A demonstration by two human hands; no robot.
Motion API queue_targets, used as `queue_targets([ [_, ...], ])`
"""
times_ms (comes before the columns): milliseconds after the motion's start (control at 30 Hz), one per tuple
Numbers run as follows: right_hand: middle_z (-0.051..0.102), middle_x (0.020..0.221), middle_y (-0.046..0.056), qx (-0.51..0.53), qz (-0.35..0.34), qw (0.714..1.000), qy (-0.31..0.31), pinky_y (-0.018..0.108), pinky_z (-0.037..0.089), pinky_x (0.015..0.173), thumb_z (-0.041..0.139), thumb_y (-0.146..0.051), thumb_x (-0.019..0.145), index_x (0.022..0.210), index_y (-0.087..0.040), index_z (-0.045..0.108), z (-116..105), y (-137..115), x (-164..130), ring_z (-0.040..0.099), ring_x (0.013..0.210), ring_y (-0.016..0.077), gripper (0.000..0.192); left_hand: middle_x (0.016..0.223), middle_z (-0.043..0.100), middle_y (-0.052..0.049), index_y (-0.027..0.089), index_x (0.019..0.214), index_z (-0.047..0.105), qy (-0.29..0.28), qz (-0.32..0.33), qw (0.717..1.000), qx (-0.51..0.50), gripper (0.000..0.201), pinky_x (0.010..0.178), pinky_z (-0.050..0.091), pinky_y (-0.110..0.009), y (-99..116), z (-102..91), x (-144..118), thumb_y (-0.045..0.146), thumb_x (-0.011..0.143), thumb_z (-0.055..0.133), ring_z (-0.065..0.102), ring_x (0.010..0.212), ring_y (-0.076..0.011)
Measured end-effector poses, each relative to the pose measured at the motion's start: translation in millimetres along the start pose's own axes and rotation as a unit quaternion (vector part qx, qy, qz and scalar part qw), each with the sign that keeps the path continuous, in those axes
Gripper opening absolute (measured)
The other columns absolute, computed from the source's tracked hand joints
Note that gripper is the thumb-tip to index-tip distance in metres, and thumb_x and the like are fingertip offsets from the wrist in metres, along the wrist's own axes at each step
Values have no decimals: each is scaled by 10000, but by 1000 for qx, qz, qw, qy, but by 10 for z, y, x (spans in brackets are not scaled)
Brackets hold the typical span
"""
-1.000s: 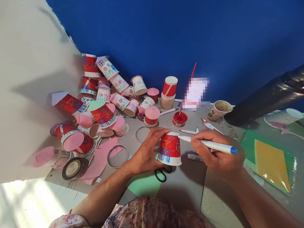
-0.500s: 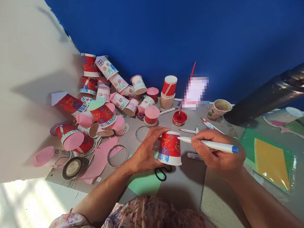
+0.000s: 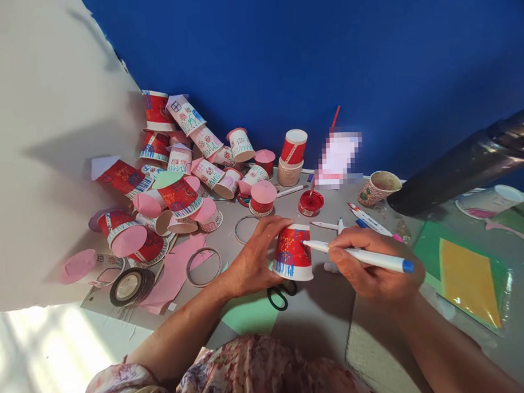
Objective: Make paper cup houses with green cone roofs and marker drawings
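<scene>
scissors: nearest to us, black scissors (image 3: 279,296) lie on a pale green paper (image 3: 249,314), their handles poking out from under the cup.
our left hand: our left hand (image 3: 253,260) wraps the far and left side of the red cup (image 3: 292,254), fingers closed around it.
red cup: it stands upside down on the grey table (image 3: 318,315), base up, blue strokes along its white rim; we cannot see inside it.
our right hand: our right hand (image 3: 371,264) is closed on a white marker (image 3: 358,254) with a blue end cap; the tip touches the cup's right side.
loose markers: more markers (image 3: 366,218) lie just behind our right hand, partly hidden by it.
right side: a green sheet with a yellow sheet (image 3: 466,281) on it lies near our right arm; a dark tube (image 3: 462,166) crosses above it.
rings and tape: two thin rings (image 3: 203,267) lie left of our left hand on pink paper scraps; a tape roll (image 3: 130,286) sits further left.
paint lid: a small red lid (image 3: 311,202) holds red paint.
patterned cup: a patterned cup (image 3: 377,188) lies tilted, open mouth showing, seemingly bare inside.
stacked cups: a stack of plain cups (image 3: 290,161) stands near the blue wall, a red one on top.
pile: furthest left, a heap of decorated cups (image 3: 179,165), many with pink paper roofs, leans on the white wall.
</scene>
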State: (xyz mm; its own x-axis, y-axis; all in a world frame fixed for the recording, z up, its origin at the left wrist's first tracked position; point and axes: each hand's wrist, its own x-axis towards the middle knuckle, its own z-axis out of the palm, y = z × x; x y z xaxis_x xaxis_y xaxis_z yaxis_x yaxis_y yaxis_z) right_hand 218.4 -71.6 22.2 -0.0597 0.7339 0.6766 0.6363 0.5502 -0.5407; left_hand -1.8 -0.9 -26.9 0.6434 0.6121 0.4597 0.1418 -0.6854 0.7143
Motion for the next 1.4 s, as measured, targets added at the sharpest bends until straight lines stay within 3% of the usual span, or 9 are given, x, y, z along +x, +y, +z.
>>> queue_targets([
  [300, 735, 669, 13, -35, -60, 997, -26, 254, 482, 512, 605, -133, 897, 830, -221, 655, 30, -73, 63, 678, 549, 152, 121, 1370, 493, -145, 268, 1484, 400, 3, 4, 1000, -1, 877, 1102, 495, -494, 4, 29, -11, 286, 736, 858, 516, 1317, -313],
  [667, 712, 613, -16, -58, 14, 998, 16, 267, 482, 504, 634, -256, 894, 739, -242, 671, -27, 6, -9, 628, 489, 144, 160, 1396, 511, -131, 297, 1472, 420, 17, -10, 1000, -21, 879, 1080, 523, -511, 8, 17, -6, 266, 713, 863, 506, 1318, -310],
  [800, 740, 679, -10, -36, 13, 999, 34, 269, 501, 530, 655, -212, 888, 797, -238, 688, -31, -11, -9, 652, 532, 147, 100, 1386, 499, -150, 272, 1485, 392, -8, 0, 1000, 3, 899, 1121, 484, -518, 16, 6, -7, 267, 722, 868, 510, 1328, -321],
  [1167, 702, 591, -2, -49, -43, 997, -36, 247, 445, 459, 616, -180, 888, 754, -215, 675, -6, -70, 90, 622, 453, 133, 150, 1386, 513, -148, 272, 1493, 395, -15, -3, 1000, 4, 896, 1134, 464, -503, 23, 29, -27, 241, 725, 857, 523, 1328, -326],
  [1400, 695, 598, -17, -68, 5, 998, 18, 274, 469, 485, 638, -222, 892, 730, -234, 662, -19, -11, 16, 620, 479, 147, 164, 1387, 509, -154, 269, 1500, 396, -9, 0, 1000, 9, 927, 1122, 466, -516, -4, 13, -31, 270, 705, 873, 518, 1324, -331],
])
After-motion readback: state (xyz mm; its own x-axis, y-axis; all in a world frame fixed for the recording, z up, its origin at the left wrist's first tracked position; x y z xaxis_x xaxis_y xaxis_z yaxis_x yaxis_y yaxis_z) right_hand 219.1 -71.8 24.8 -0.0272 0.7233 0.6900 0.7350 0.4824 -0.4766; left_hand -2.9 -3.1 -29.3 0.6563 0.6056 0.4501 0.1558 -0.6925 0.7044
